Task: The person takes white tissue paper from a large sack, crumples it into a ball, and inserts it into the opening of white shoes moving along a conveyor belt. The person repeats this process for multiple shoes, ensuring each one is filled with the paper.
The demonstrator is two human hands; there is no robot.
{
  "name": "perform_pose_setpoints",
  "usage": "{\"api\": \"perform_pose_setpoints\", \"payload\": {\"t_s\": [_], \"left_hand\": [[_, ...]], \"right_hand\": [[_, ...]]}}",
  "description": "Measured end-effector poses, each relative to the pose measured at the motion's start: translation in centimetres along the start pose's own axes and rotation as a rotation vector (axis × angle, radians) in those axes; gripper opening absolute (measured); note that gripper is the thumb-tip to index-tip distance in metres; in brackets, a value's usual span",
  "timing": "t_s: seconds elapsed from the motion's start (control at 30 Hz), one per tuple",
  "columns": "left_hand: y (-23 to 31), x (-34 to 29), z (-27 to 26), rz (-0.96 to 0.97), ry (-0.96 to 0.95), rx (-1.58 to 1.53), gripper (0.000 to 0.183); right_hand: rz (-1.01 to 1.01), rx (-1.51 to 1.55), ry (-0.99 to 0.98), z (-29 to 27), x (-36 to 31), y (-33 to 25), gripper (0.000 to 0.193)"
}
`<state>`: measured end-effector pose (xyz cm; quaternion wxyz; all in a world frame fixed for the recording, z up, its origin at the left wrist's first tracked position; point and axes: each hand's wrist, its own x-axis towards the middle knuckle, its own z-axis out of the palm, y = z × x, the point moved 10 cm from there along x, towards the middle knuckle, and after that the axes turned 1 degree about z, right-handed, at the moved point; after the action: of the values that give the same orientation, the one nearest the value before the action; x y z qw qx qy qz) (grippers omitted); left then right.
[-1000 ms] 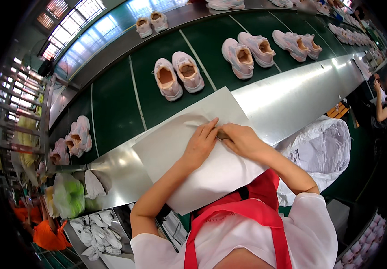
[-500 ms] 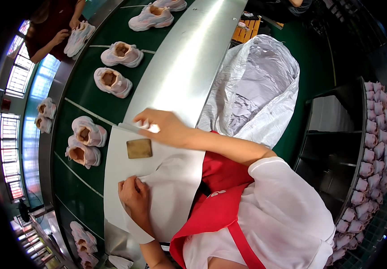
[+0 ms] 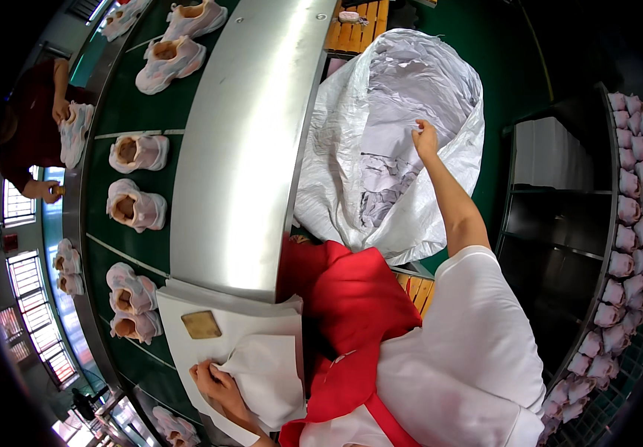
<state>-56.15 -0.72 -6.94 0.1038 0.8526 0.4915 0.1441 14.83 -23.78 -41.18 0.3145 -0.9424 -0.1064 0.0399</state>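
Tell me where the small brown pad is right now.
In the head view, the small brown pad lies low on the left, on the stack of white paper sheets at the steel counter's near end, just above the left hand.

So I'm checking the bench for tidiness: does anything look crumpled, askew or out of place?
Mostly tidy. The top white paper sheet under the left hand is folded and rumpled, not flat on the stack. The right hand reaches into a big white sack of crumpled paper.

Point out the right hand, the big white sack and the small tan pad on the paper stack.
right hand (image 3: 425, 139), head view, back of the hand.
big white sack (image 3: 336, 171), head view, left outer wall.
small tan pad (image 3: 201, 325), head view, its centre.
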Motion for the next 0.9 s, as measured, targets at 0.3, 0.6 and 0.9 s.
{"api": "perform_pose_setpoints", "payload": {"t_s": [0.3,0.6,0.9], "left_hand": [[-0.3,-0.3,1.0,-0.03,-0.028,0.068,0.008],[-0.9,-0.7,1.5,0.046,0.005,0.069,0.022],[-0.6,-0.8,1.7,0.027,0.026,0.042,0.016]], "right_hand": [[-0.016,-0.226,-0.059,0.0,3.1,-0.1,0.039],[-0.119,-0.304,-0.07,1.1,3.0,0.0,0.02],[-0.18,-0.187,-0.025,0.9,1.2,0.6,0.032]]}}
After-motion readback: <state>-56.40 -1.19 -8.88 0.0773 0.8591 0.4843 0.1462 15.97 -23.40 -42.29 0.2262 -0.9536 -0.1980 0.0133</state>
